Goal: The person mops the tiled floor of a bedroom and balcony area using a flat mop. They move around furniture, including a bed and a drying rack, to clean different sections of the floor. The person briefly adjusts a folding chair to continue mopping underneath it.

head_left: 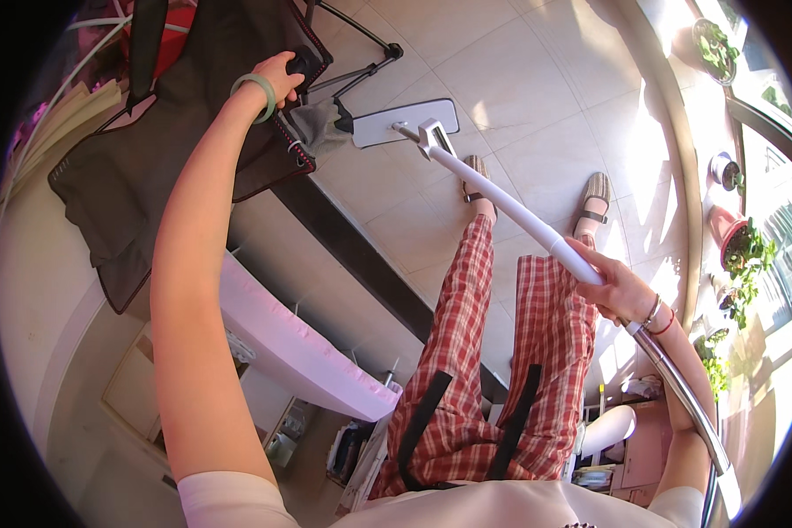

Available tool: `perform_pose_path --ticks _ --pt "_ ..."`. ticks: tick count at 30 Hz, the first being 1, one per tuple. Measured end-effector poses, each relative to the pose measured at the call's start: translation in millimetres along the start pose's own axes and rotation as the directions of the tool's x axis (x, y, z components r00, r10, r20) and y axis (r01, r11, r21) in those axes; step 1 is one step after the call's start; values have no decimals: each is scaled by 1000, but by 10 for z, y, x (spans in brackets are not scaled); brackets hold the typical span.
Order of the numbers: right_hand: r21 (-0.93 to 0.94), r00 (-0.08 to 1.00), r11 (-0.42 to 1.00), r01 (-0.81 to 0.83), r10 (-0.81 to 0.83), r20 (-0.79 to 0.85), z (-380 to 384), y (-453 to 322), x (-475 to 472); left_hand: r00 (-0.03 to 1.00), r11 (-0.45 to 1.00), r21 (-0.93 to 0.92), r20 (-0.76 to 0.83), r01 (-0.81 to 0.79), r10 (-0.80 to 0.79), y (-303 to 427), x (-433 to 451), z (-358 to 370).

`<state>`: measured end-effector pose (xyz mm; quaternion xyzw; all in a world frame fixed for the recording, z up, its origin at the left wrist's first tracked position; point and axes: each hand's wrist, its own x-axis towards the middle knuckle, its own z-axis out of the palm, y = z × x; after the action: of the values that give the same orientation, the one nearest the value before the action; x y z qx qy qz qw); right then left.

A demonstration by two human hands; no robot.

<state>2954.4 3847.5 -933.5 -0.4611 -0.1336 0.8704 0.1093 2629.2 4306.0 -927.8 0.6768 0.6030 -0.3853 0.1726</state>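
Note:
My left hand (281, 79), with a pale green bangle at the wrist, grips the black corner of a dark folding fabric chair (204, 86). Red-and-black edging runs along the chair's fabric. In my right hand (617, 287) is the white-and-silver pole of a flat mop (511, 201). The pole slants from the lower right up to the mop's rectangular head (406, 123), which lies flat on the floor beside the chair. A grey cloth-like piece (318, 125) hangs between the chair's edge and the mop head.
Thin black chair legs (363, 74) stand on the tiled floor (534, 79). Potted plants (732, 244) line the sunlit window ledge at right. A dark strip (356, 244) edges the floor at left, near a pink-white cover with a ruffled edge (297, 336). My shoes (595, 195) are on the tiles.

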Motion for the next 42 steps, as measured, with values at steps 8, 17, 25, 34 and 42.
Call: perform_pose_path --ticks 8,17,25,34,42 --pt "-31 992 996 -81 78 -97 490 -365 -29 989 455 -878 -121 -146 84 550 -1377 1884" --pt "21 998 999 -27 28 -60 887 -770 12 808 -819 -332 536 468 244 1407 -1656 3221" --pt "-117 999 993 15 -19 -33 1194 -1287 882 796 -889 -395 602 230 -62 697 -1000 2747" --pt "-262 997 963 -64 49 -66 1443 -1698 1595 809 -892 -430 569 140 -148 254 -403 2813" --pt "-438 982 879 -185 175 -64 1728 -1722 1483 814 -924 -369 565 103 -135 207 -812 3217"
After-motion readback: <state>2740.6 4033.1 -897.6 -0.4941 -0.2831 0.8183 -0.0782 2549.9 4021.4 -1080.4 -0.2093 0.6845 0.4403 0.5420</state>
